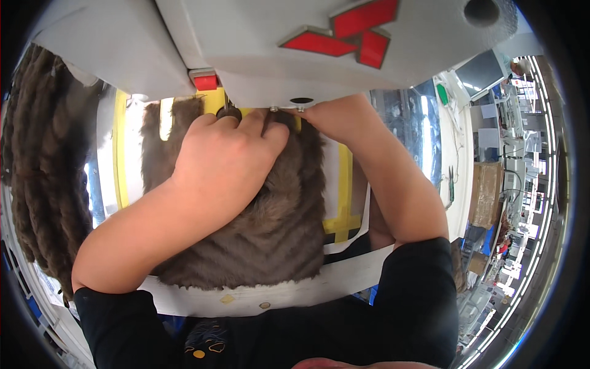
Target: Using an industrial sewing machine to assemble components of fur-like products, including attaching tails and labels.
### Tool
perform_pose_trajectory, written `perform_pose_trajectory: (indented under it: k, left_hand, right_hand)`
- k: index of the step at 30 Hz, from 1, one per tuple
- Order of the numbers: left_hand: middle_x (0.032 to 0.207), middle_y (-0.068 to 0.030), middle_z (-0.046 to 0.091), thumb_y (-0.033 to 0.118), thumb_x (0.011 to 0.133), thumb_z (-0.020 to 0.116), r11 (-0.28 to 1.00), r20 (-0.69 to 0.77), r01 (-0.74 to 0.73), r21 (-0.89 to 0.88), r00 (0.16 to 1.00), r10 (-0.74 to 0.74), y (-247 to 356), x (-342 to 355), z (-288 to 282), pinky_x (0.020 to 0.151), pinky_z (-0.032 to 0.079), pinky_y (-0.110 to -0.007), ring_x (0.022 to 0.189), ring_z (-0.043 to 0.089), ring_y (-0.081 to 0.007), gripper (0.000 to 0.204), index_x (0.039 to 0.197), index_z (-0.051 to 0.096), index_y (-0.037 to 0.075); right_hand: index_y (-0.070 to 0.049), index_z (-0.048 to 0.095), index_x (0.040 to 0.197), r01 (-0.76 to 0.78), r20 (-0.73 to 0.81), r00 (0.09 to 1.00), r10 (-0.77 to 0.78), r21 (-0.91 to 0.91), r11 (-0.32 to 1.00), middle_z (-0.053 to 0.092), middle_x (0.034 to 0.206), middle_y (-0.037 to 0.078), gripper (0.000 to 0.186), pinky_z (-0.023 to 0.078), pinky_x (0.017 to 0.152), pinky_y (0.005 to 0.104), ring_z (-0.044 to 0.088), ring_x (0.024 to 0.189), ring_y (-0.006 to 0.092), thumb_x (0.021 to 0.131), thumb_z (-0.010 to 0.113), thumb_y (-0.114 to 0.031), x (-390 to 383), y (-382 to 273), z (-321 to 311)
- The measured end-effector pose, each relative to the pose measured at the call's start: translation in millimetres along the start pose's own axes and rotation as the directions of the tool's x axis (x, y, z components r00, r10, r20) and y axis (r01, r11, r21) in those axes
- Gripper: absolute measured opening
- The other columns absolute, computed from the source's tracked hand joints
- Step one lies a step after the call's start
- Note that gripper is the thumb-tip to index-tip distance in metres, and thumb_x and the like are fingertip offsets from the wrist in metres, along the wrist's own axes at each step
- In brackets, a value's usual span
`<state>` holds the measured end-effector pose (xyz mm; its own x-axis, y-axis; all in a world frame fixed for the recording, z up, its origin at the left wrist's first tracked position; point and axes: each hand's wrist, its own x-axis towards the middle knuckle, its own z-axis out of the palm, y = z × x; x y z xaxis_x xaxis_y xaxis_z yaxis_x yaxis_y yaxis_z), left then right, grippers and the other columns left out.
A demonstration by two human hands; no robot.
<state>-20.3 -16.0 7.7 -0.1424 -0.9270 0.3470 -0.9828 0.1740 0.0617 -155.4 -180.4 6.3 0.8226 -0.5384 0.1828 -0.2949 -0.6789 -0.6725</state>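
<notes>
A brown fur piece (270, 246) lies beneath a grey sewing machine head (258, 55), its lower edge toward my body. My left hand (224, 150) rests on the far part of the fur with its fingers curled down, pressed close around the dark round presser foot (228, 113). Its fingertips are partly out of sight. My right hand (335, 120) reaches in from the right at the fur's far right corner. The machine head hides its fingers, so what they touch does not show.
Yellow tape strips (344, 184) mark the white work surface (332, 154) around the fur. More brown fur (46, 166) hangs in a bundle at the far left. Green-handled snips (451, 184) lie at the right edge, with a cardboard box (487, 194) beyond.
</notes>
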Motion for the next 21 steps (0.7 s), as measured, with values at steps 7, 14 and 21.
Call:
perform_pose_trajectory:
  k: [7, 14, 21]
  left_hand:
    - [0.102, -0.0090, 0.070, 0.011, 0.077, 0.064, 0.999, 0.065, 0.013, 0.040, 0.998, -0.015, 1.6, -0.4, -4.9, 0.063, 0.049, -0.035, 0.071, 0.068, -0.0212, 0.020, 0.097, 0.063, 0.010]
    - [0.088, -0.0054, 0.066, 0.014, 0.078, 0.066, 0.999, 0.007, 0.030, 0.029, 1.000, -0.030, 3.1, -0.8, -2.8, 0.060, 0.048, -0.034, 0.067, 0.067, -0.0191, 0.017, 0.094, 0.062, 0.010]
    - [0.097, -0.0065, 0.070, 0.012, 0.079, 0.063, 0.999, 0.107, 0.038, 0.026, 0.993, -0.041, 3.0, -0.1, -6.5, 0.063, 0.049, -0.034, 0.072, 0.068, -0.0204, 0.028, 0.106, 0.061, 0.008]
  right_hand:
    - [-0.003, 0.074, 0.102, -0.134, 0.006, 0.991, 0.134, -0.036, 0.990, 0.074, 0.094, 0.015, 0.022, 0.055, 0.078, 0.0409, 0.070, 0.090, 0.0350, 0.082, 0.069, -0.012, -10.4, -19.9, -14.9]
    - [-0.006, 0.074, 0.116, 0.075, 0.246, 0.967, -0.068, -0.018, 0.997, 0.072, 0.117, 0.012, 0.034, 0.056, 0.085, 0.0420, 0.069, 0.101, 0.0347, 0.087, 0.056, -0.005, -42.4, -27.0, -30.4]
    - [-0.006, 0.073, 0.109, 0.168, 0.286, 0.953, -0.102, -0.216, 0.962, 0.072, 0.118, 0.008, 0.028, 0.058, 0.083, 0.0423, 0.069, 0.103, 0.0303, 0.085, 0.058, -0.007, -41.6, -26.8, -25.1]
